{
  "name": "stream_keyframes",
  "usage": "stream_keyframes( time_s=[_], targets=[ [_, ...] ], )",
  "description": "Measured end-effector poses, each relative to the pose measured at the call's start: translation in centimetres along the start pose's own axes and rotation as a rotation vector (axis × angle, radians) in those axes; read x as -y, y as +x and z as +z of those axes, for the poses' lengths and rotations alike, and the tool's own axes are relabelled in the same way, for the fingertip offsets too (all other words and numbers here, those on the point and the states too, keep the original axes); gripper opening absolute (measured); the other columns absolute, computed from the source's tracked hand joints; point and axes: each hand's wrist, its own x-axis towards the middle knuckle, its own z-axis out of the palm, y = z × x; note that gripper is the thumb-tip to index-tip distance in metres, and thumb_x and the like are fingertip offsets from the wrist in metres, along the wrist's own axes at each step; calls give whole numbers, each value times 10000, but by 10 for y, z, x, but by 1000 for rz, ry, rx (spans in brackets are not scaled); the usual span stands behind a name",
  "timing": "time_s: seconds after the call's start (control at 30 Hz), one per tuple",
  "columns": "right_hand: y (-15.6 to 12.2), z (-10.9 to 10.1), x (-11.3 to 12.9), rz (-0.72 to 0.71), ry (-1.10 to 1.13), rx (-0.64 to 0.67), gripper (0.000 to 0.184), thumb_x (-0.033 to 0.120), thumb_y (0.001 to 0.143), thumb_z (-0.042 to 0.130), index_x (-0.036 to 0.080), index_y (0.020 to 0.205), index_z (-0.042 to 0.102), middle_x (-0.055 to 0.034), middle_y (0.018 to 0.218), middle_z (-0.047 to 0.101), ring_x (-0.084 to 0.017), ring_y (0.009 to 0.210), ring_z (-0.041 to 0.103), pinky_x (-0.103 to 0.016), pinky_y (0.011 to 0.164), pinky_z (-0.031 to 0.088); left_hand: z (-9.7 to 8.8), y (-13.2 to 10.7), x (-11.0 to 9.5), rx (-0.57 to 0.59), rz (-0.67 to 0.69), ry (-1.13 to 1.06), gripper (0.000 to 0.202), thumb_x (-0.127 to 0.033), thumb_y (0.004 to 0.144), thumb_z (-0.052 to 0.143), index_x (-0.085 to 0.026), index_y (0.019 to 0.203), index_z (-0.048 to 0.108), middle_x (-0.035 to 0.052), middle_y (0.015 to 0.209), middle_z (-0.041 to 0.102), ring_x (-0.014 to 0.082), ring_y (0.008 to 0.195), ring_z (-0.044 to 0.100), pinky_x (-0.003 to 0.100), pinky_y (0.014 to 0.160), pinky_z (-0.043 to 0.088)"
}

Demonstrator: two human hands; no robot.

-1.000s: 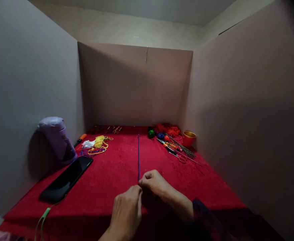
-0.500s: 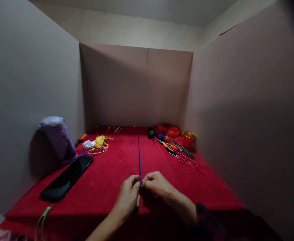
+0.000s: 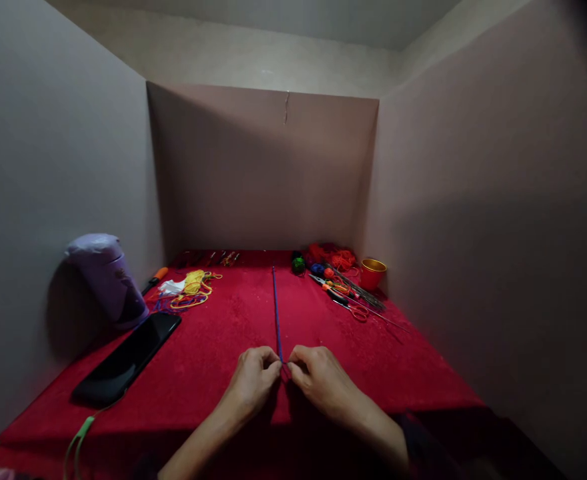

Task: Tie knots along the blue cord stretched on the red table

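In the head view, a slim blue cord [image 3: 276,313] lies almost straight down the middle of the red cloth [image 3: 233,327], its far end toward the back panel and its near end at the fingertips. The left hand [image 3: 252,380] has thumb and forefinger pressed together at that near end, with no gap showing, and seems to have hold of it. The right hand [image 3: 323,381] is pinched just beside it, apparently on a thin strand [image 3: 286,365] that bridges the two sets of fingertips; the strand is too small to read its path. The cord looks very light and hard to break; it keeps so straight a line that it may have a stiff core, though that cannot be told from here. Its surface is probably fibrous and not slippery, so a fingertip pinch close to the end should serve best, while the strand likely bends freely and could slip from a loose grip. Left of the hands, well apart, lie a black phone [image 3: 128,360], a leaning purple bottle [image 3: 108,283] and loose yellow yarn [image 3: 196,285]. To the right are pliers [image 3: 329,289], red-handled scissors [image 3: 353,308], a red cup [image 3: 372,279] and tangled red yarn [image 3: 342,258]. None of these touches the cord or blocks the hands.
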Motion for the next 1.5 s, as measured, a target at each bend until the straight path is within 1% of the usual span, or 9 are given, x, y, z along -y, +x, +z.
stream_keyframes(
  time_s=[0.2, 0.4, 0.57, 0.73, 0.83, 0.93, 1.17, 1.33, 1.5],
  targets=[
    [-35, 13, 19, -24, -180, 35, 165, 164, 814, 473, 206, 761, 623, -42, 693, 672, -151, 591, 582, -269, 530, 240, 6, -6, -7, 85, -193, -401, 204, -366, 642, 517, -166, 609, 489, -25, 478, 548, 57, 279, 344, 195, 328, 214],
    [-46, 15, 25, -7, -266, 136, 158, 197, 824, 501, 205, 794, 656, -81, 791, 647, -171, 604, 590, -260, 516, 301, 8, -8, -10, 118, -250, -586, 292, -421, 604, 592, -169, 610, 444, -55, 441, 503, 15, 257, 286, 164, 309, 134],
    [-23, -7, 23, 13, 109, -205, 248, 218, 892, 380, 179, 880, 624, -88, 908, 614, -158, 802, 580, -252, 708, 408, 6, -9, -9, 102, -231, -545, 320, -441, 604, 616, -168, 612, 448, -72, 427, 459, 21, 282, 307, 161, 321, 176],
    [13, 4, 7, 291, 517, 360, 334, 296, 906, 280, 156, 784, 558, 18, 514, 529, -89, 377, 415, -203, 406, 298, 4, -8, -7, 128, -208, -507, 376, -513, 627, 598, -168, 620, 448, -58, 426, 466, 32, 295, 320, 168, 326, 177],
    [23, 12, -3, 238, 452, 301, 273, 244, 841, 392, 152, 605, 494, 55, 486, 425, -59, 402, 336, -189, 410, 225, 3, -7, -3, 130, -196, -473, 390, -533, 622, 593, -169, 622, 454, -60, 435, 463, 31, 292, 302, 174, 330, 174],
    [27, 13, -11, 127, 344, 173, 219, 203, 756, 492, 142, 546, 487, 64, 491, 364, -59, 473, 307, -196, 440, 205, 3, -6, 5, 100, -165, -387, 332, -481, 637, 583, -167, 619, 476, -73, 426, 432, 38, 302, 290, 184, 351, 197],
    [29, 15, -9, 313, 595, 337, 138, 202, 713, 491, 170, 579, 477, 99, 390, 304, -48, 345, 253, -187, 369, 169, -3, -9, 11, 11, 45, 3, 177, -233, 754, 457, -162, 617, 545, -11, 536, 515, 111, 520, 461, 211, 520, 314],
    [28, 21, -6, 373, 589, 284, 148, 182, 680, 489, 175, 537, 454, 100, 364, 303, -42, 310, 252, -178, 332, 169, -7, -34, -5, -107, 145, 503, 232, -195, 832, 390, -174, 716, 590, 63, 714, 606, 168, 649, 549, 255, 570, 295],
    [25, 19, -5, 366, 624, 303, 159, 218, 682, 506, 167, 535, 473, 91, 387, 330, -37, 316, 261, -180, 323, 167, 16, -62, 0, -74, 305, 756, 238, -89, 805, 385, -188, 765, 597, 61, 689, 621, 170, 573, 570, 280, 513, 249]
  ],
)
